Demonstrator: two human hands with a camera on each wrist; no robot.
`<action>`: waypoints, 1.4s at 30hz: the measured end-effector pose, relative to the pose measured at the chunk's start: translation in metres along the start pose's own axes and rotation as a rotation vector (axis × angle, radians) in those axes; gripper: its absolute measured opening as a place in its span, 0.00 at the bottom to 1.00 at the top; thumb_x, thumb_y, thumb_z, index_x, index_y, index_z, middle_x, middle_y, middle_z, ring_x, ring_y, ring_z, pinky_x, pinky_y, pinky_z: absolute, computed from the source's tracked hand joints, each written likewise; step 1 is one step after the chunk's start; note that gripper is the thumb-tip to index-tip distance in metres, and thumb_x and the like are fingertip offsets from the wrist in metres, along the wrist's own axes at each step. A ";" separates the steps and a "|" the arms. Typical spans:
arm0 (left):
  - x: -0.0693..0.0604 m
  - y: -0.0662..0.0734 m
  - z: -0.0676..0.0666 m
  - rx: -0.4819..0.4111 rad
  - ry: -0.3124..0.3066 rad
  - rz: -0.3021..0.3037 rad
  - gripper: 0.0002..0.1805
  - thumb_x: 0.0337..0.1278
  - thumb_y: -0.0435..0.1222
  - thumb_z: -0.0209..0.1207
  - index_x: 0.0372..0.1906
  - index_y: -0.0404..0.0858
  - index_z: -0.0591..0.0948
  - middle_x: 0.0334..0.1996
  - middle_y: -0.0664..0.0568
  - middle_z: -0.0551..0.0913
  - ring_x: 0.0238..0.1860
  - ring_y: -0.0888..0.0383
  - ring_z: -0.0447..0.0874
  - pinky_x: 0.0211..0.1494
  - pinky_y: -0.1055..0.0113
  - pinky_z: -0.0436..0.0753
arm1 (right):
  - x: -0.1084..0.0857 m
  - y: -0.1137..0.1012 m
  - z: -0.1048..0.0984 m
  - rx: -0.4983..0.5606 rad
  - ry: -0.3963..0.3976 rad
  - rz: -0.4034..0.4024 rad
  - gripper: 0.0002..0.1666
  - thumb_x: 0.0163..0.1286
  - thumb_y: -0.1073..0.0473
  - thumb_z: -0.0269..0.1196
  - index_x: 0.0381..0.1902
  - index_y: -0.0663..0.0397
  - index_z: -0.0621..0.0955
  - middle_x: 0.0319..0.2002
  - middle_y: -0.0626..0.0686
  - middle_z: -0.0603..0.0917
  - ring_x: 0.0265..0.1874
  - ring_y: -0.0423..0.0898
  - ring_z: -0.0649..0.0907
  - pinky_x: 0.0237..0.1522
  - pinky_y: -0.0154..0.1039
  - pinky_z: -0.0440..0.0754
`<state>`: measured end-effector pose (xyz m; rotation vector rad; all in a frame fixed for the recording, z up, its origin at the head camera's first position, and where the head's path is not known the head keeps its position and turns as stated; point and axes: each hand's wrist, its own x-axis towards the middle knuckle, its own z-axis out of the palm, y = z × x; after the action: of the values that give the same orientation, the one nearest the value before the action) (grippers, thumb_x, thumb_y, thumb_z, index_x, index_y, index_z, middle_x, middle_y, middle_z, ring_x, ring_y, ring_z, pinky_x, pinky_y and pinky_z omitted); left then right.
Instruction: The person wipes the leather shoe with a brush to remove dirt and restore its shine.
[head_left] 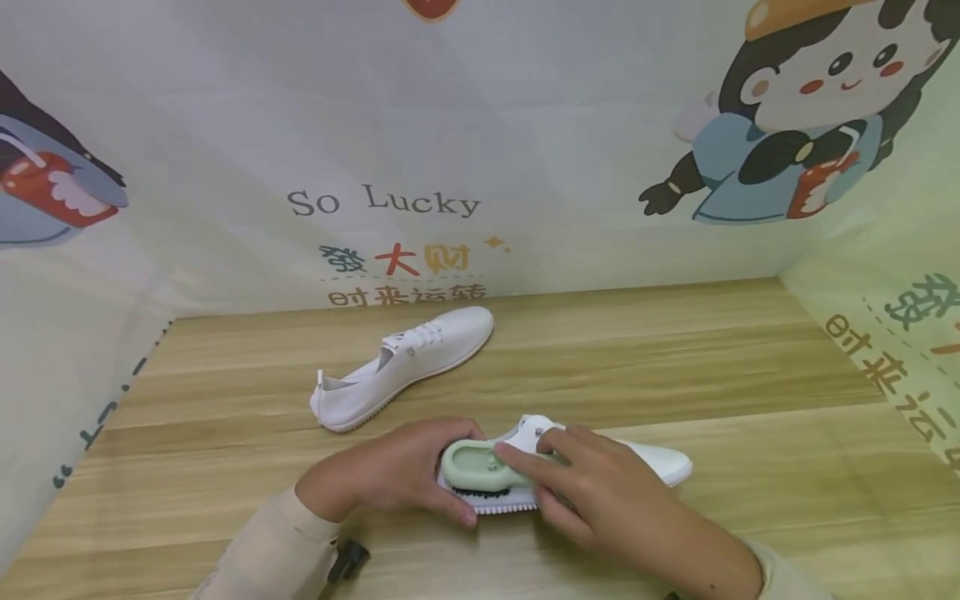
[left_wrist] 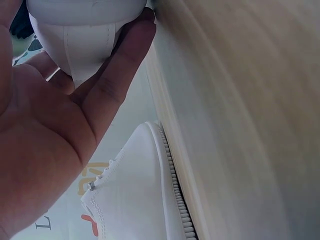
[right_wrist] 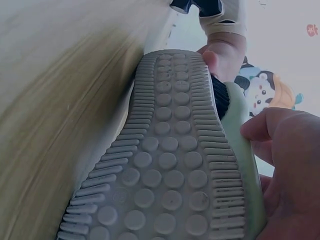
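Cream printed cloth wall (head_left: 570, 242) behind, yellowish wood-grain table (head_left: 675, 350) below. Step looks like scrubbing the heel side of the near white shoe with studded sole (right_wrist: 167, 165), tipped on its side on the table, sole toward the person. Left to right, relative to that shoe: matching far white shoe (head_left: 408, 364) upright, behind and left. Left hand (head_left: 390, 471) at its heel, grip wrapped round it. Pale green oval-headed brush (head_left: 471, 468) near the heel, dark bristles (head_left: 480, 493) against its side. Right hand (head_left: 607, 483) over its middle, grip closed on the brush handle, index finger along it. Next stroke likely needs a steady heel, even bristle pressure.
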<state>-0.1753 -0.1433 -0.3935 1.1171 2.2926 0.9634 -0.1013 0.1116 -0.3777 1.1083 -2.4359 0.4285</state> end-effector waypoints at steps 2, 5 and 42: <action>0.000 0.000 0.000 -0.001 -0.001 0.001 0.31 0.30 0.58 0.73 0.45 0.56 0.74 0.38 0.67 0.79 0.41 0.66 0.77 0.49 0.68 0.75 | 0.001 0.000 0.001 0.005 0.005 0.003 0.30 0.59 0.59 0.59 0.62 0.38 0.76 0.37 0.44 0.76 0.29 0.38 0.71 0.29 0.32 0.72; 0.000 0.000 0.000 -0.004 0.004 0.013 0.31 0.31 0.57 0.72 0.45 0.56 0.74 0.39 0.67 0.79 0.42 0.66 0.77 0.50 0.68 0.74 | 0.003 0.000 0.002 0.004 0.011 -0.002 0.30 0.60 0.59 0.58 0.62 0.38 0.75 0.37 0.44 0.76 0.29 0.39 0.70 0.28 0.31 0.70; -0.001 0.000 0.000 0.055 0.016 -0.031 0.34 0.30 0.60 0.71 0.47 0.53 0.74 0.37 0.66 0.77 0.38 0.65 0.75 0.43 0.70 0.75 | -0.019 0.034 -0.055 0.110 -0.272 0.326 0.27 0.56 0.58 0.62 0.55 0.29 0.80 0.32 0.40 0.78 0.22 0.33 0.69 0.23 0.28 0.68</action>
<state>-0.1746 -0.1441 -0.3937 1.0965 2.3552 0.9056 -0.1023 0.1688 -0.3432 0.8576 -2.8802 0.5486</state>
